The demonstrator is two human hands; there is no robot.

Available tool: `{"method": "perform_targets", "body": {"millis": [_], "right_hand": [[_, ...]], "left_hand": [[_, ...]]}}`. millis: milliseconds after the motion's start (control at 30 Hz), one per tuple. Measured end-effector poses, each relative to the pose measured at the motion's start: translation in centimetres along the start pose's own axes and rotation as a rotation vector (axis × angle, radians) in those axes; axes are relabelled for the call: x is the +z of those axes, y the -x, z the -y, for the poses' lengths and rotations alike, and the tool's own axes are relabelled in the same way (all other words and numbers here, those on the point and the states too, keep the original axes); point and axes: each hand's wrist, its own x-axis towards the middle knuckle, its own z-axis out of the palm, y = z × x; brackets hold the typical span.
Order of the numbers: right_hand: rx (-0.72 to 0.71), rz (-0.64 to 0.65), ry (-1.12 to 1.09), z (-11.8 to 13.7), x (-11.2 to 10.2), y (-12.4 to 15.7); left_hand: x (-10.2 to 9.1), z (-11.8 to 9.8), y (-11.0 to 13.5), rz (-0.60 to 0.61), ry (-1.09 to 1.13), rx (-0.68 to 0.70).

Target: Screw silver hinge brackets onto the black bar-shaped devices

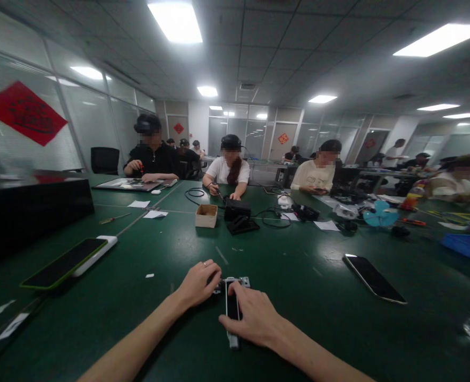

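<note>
A small phone-shaped device (231, 309) with a dark face and white edges lies lengthwise on the green table, in a silvery metal holder (234, 343). My right hand (259, 317) is closed over it from the right, thumb at the near part and fingers near the far end. My left hand (198, 284) is at the holder's far left corner, its fingers bent inward around a small metal part. Those left fingertips are partly hidden, so their exact hold does not show. Metal pieces (245, 282) stick out past the far right corner.
A dark phone (374, 278) lies to the right. On the left, a green-edged phone (65, 262) rests against a white slab (97, 254). Ahead stand a small box (206, 216) and a black device (238, 211). Several people sit across the table (290, 329).
</note>
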Motion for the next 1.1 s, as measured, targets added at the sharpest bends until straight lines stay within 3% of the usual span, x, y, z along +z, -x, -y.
{"method": "perform_targets", "body": {"millis": [133, 267, 333, 433, 533, 600, 767, 900, 1100], "right_hand": [[0.151, -0.058, 0.022, -1.8, -1.3, -0.9], [0.16, -0.131, -0.054, -4.0, -2.9, -1.0], [0.117, -0.151, -0.08, -3.6, -2.7, -0.6], [0.041, -0.075, -0.075, -1.7, -1.6, 0.0], [0.057, -0.007, -0.073, -0.8, -0.7, 0.0], [0.089, -0.019, -0.066, -1.5, -0.7, -0.4], [0.208, -0.12, 0.026, -8.4, -2.0, -2.2], [0.484, -0.232, 0.207, -16.1, -4.3, -2.6], [0.782, -0.337, 0.344, -26.1, -8.2, -0.7]], "left_hand": [[0.0, 0.1, 0.0, -0.029, 0.008, 0.004], [0.1, 0.2, 0.0, -0.029, 0.005, 0.004], [0.3, 0.2, 0.0, -0.028, 0.005, 0.003], [0.4, 0.4, 0.0, -0.03, 0.02, -0.006], [0.3, 0.4, -0.1, -0.044, 0.032, -0.028], [0.2, 0.4, -0.1, -0.049, 0.036, -0.035], [0.0, 0.5, 0.1, -0.037, 0.047, -0.037], [0.2, 0.8, 0.1, -0.024, 0.067, -0.044], [0.6, 1.0, 0.0, 0.005, 0.053, -0.045]]}}
